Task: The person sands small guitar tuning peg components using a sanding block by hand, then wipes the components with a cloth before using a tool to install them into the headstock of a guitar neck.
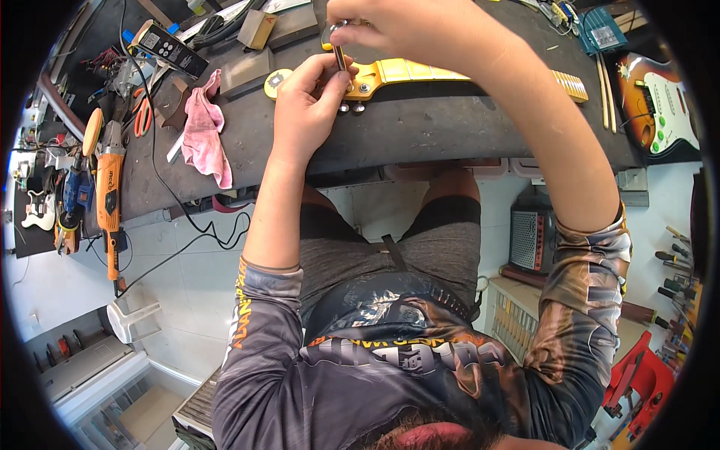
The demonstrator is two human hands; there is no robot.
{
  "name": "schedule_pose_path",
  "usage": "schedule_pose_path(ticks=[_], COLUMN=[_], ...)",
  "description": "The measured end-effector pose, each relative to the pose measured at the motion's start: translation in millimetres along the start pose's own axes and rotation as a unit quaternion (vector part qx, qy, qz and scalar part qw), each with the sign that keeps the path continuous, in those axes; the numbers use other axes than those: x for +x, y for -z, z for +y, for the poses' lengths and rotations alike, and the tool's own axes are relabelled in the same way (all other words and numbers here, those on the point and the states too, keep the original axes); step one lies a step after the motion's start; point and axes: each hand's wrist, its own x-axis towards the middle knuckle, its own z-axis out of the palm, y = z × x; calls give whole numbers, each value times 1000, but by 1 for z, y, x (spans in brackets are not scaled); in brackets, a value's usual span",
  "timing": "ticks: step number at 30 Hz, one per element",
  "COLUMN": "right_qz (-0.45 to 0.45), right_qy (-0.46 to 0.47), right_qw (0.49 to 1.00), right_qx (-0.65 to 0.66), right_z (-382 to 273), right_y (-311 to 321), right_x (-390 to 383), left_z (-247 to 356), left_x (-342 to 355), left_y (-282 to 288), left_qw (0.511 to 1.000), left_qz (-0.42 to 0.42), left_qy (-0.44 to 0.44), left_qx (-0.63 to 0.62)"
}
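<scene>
A guitar neck [420,71] of pale, yellowish wood lies across the dark workbench, its headstock toward the left and tuner pegs [352,108] along its near edge. My left hand [309,101] is closed over the headstock, with thumb and fingers around the lower part of a slim upright metal tool [340,57], possibly a screwdriver. At the tool's upper end my right hand [394,26] has its fingers pinched together. The tool's tip and the part of the headstock under my left hand are hidden.
Left of the neck lie a pink cloth [202,127], dark blocks [246,73] and red-handled pliers [142,114]. An orange power tool [110,187] hangs at the bench's left end, its cord trailing down. A sunburst guitar body [658,105] stands at the right, beside two thin sticks [606,94].
</scene>
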Motion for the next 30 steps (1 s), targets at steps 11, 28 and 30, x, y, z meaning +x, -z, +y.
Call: schedule_pose_path(ticks=[11,28,30], right_qz=[83,25,46], right_qy=[47,11,-11], right_qw=[995,996,999], right_qx=[-8,89,-7], right_z=[-39,-4,-18], right_y=[-6,0,-5], right_x=[-10,-2,-2], left_z=[-5,-2,-6], left_x=[7,11,11], left_y=[1,-5,-3], left_qw=[992,997,997], left_qz=[49,-63,-39], left_qy=[-63,-14,-66], left_qx=[95,-28,3])
